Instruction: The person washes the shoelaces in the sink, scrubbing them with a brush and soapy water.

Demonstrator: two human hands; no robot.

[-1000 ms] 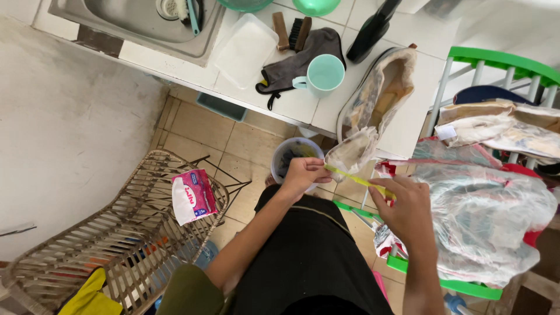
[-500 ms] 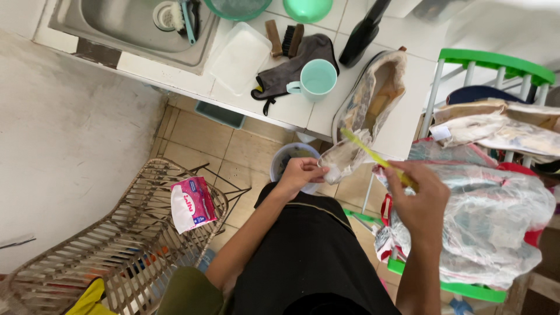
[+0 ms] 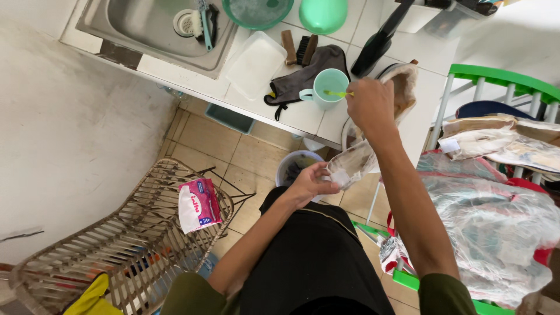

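My right hand [image 3: 370,106] is raised over the tiled counter [image 3: 303,114] and grips a thin yellow-green stick-like tool [image 3: 337,93], its tip over the mouth of a mint-green mug [image 3: 328,86]. My left hand [image 3: 312,182] stays low above my lap, pinching the bottom end of a worn beige shoe-like cloth item [image 3: 357,162]. That item hangs down from the counter edge, where its upper part [image 3: 403,81] rests. My black-clad lap [image 3: 312,256] fills the bottom centre.
The steel sink [image 3: 157,26] holds brushes. A white lid [image 3: 255,64], grey cloth [image 3: 303,79], brushes, green bowls and a dark bottle [image 3: 379,41] crowd the counter. A wire rack [image 3: 116,245] with a pink packet [image 3: 198,204] stands left. A bucket [image 3: 294,166] sits below; a green rack with laundry right.
My right hand has lifted from beside my lap up to the counter, carrying the yellow-green tool to the mug. My left hand has stayed on the hanging item.
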